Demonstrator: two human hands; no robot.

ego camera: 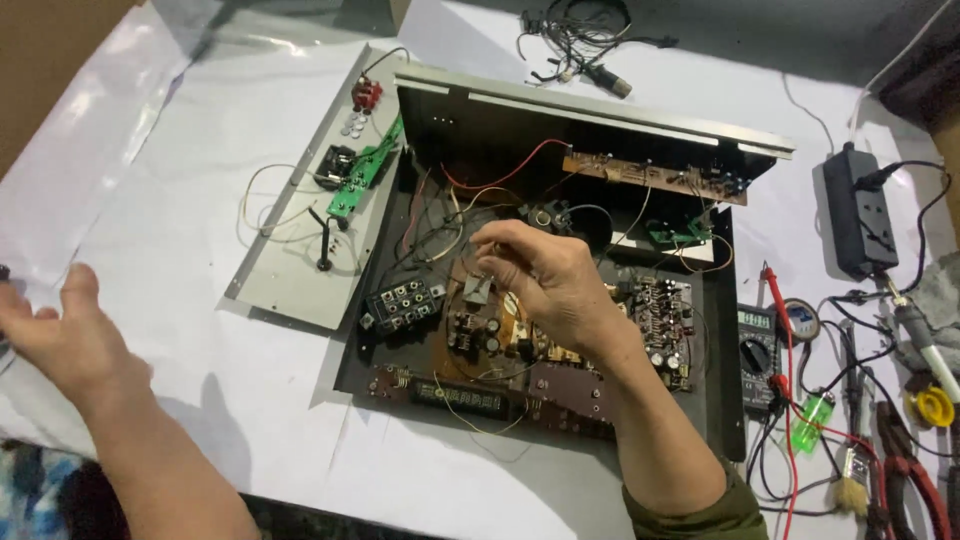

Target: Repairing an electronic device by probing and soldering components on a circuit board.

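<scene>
An opened black electronics chassis (728,400) lies on white paper, full of circuit boards and wires. My right hand (545,280) hovers over the brown main board (480,330), fingers curled and pinched together above a small component; whether it grips a wire I cannot tell. My left hand (60,335) rests at the far left edge on the white paper (180,230), fingers spread, its tips cut off by the frame. A detached grey metal panel (290,270) with a green board (365,175) and a red connector (366,95) lies left of the chassis.
A multimeter (758,355) with red and black leads sits right of the chassis. Further right are a black power adapter (858,210), a green lighter (812,422), a brush (852,480), pliers (905,470) and yellow tape (935,405). Tangled cables (580,40) lie at the top.
</scene>
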